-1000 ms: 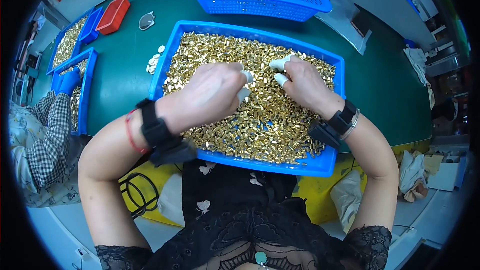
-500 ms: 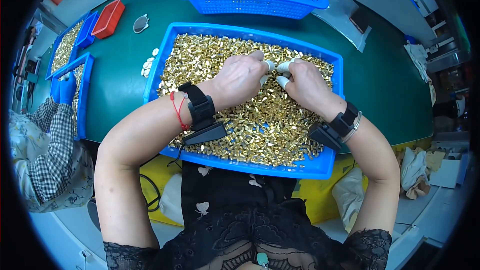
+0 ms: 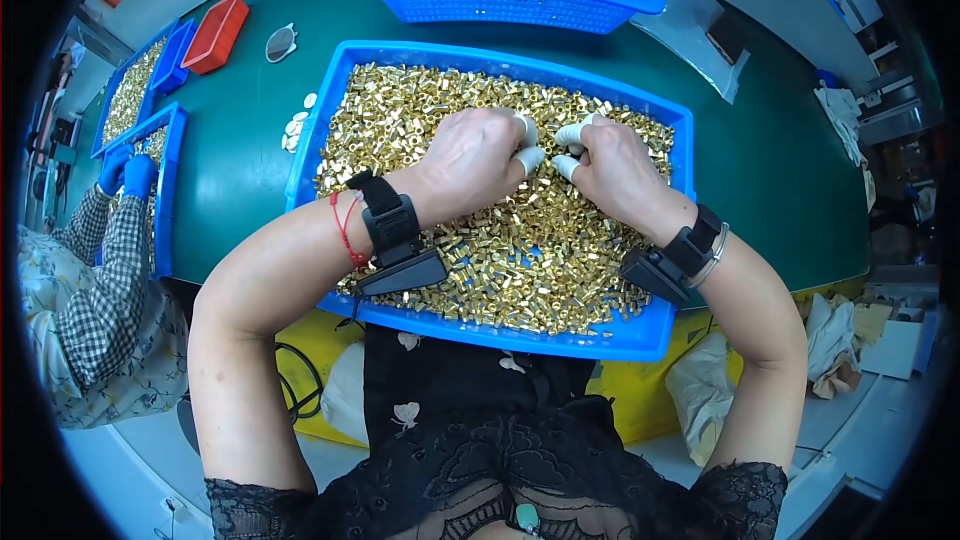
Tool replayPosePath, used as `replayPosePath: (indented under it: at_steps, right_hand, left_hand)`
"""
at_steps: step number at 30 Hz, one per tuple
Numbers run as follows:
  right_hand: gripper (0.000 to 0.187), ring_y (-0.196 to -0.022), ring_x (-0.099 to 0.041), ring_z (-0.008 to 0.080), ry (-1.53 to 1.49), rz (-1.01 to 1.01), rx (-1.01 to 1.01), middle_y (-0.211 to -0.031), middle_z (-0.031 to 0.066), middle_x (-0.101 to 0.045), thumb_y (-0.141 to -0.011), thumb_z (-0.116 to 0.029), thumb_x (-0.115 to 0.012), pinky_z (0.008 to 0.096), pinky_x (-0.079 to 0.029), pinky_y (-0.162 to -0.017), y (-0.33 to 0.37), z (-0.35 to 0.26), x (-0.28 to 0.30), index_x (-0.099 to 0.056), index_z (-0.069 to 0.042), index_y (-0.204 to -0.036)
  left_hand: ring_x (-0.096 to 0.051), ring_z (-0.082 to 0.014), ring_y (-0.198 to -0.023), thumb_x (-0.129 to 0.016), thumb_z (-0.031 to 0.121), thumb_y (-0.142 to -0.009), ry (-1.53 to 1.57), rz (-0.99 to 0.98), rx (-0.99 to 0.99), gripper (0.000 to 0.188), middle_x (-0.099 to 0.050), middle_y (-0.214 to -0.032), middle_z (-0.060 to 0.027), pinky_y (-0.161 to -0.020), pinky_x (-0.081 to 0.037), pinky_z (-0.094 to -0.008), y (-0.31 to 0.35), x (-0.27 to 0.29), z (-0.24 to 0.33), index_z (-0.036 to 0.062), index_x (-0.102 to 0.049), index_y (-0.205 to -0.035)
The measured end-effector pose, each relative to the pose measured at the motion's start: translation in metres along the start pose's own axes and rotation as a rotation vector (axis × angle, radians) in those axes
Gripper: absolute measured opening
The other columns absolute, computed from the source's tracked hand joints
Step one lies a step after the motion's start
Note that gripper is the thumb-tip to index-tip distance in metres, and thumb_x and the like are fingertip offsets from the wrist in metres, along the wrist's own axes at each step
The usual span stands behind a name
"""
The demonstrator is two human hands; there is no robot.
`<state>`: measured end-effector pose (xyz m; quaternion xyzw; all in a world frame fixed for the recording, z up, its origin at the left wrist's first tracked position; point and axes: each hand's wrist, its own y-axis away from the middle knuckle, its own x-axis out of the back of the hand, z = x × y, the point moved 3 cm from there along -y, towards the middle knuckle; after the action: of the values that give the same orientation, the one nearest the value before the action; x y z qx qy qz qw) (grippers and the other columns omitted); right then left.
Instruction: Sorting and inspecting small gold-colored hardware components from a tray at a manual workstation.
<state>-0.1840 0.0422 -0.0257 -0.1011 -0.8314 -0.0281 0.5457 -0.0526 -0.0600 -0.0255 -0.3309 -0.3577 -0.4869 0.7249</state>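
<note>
A shallow blue tray [image 3: 305,155] lies before me, heaped with small brass-coloured metal fittings [image 3: 540,270]. Over the far middle of the heap, my left hand [image 3: 478,152] is closed, its thumb and forefinger in white finger cots bent toward each other. Close by on its right, my right hand [image 3: 618,168] is closed too, with cotted thumb and fingertips bent inward. A narrow gap separates the two sets of fingertips. Whatever sits in either pinch is too small or hidden to make out. Both wrists carry black straps with dark boxes.
Beyond the tray stands a blue perforated basket [image 3: 520,12] with more metal pieces. A red bin [image 3: 216,35], a small blue bin [image 3: 174,57] and white round pieces [image 3: 296,123] lie left. A gloved co-worker's hand [image 3: 138,176] is at another blue tray [image 3: 170,210]. A plastic bag [image 3: 690,35] lies far right.
My left fingertips have drawn slightly apart from the right ones, the thumb now nearer the forefinger. The right hand has hardly moved. The co-worker's second gloved hand has come into view.
</note>
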Motion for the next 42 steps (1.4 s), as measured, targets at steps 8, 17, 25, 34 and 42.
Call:
replayPosePath:
  at_steps: [8, 17, 25, 34, 42]
  right_hand:
    - [0.023, -0.068, -0.061, 0.0299, 0.009, -0.013, 0.005, -0.076, 0.0172, -0.060, -0.077, -0.013, -0.069, 0.0408, -0.049, -0.065, -0.003, 0.001, -0.001, -0.067, 0.000, -0.095]
    - [0.023, -0.069, -0.061, 0.0304, 0.020, -0.023, -0.016, -0.076, 0.0174, -0.060, -0.076, -0.014, -0.070, 0.0412, -0.049, -0.066, -0.003, 0.000, 0.000, -0.067, -0.001, -0.094]
    - [0.021, -0.068, -0.061, 0.0305, 0.020, -0.009, -0.026, -0.076, 0.0174, -0.061, -0.076, -0.013, -0.071, 0.0412, -0.050, -0.065, -0.003, -0.001, -0.001, -0.068, -0.001, -0.093]
    - [0.022, -0.068, -0.061, 0.0309, 0.024, -0.009, -0.029, -0.076, 0.0170, -0.060, -0.075, -0.014, -0.071, 0.0412, -0.049, -0.065, -0.004, 0.003, -0.003, -0.068, -0.001, -0.093]
    - [0.022, -0.068, -0.061, 0.0306, 0.069, 0.032, -0.012, -0.075, 0.0160, -0.060, -0.075, -0.014, -0.071, 0.0409, -0.049, -0.065, -0.002, -0.001, -0.003, -0.068, -0.002, -0.092]
  left_hand:
    - [-0.061, -0.0381, -0.072, -0.061, 0.007, -0.072, -0.107, 0.111, -0.079, 0.009, -0.062, -0.075, -0.0196, -0.066, -0.048, -0.0469, -0.014, 0.001, -0.006, -0.0009, -0.062, -0.077]
    - [-0.062, -0.0372, -0.074, -0.060, 0.006, -0.072, -0.113, 0.024, -0.013, 0.012, -0.063, -0.076, -0.0189, -0.068, -0.049, -0.0459, -0.018, 0.002, -0.005, 0.0009, -0.063, -0.082]
    - [-0.062, -0.0350, -0.074, -0.063, 0.012, -0.075, -0.123, -0.010, -0.054, 0.011, -0.064, -0.076, -0.0172, -0.067, -0.048, -0.0459, -0.023, -0.004, -0.013, 0.0052, -0.066, -0.083]
    - [-0.062, -0.0354, -0.073, -0.062, 0.012, -0.076, -0.156, -0.068, -0.063, 0.012, -0.064, -0.076, -0.0181, -0.066, -0.048, -0.0462, -0.029, -0.005, -0.014, 0.0060, -0.068, -0.085]
    - [-0.062, -0.0368, -0.074, -0.058, 0.005, -0.067, -0.116, -0.021, -0.064, 0.007, -0.062, -0.071, -0.0204, -0.067, -0.049, -0.0467, -0.022, -0.007, -0.008, 0.0005, -0.063, -0.070]
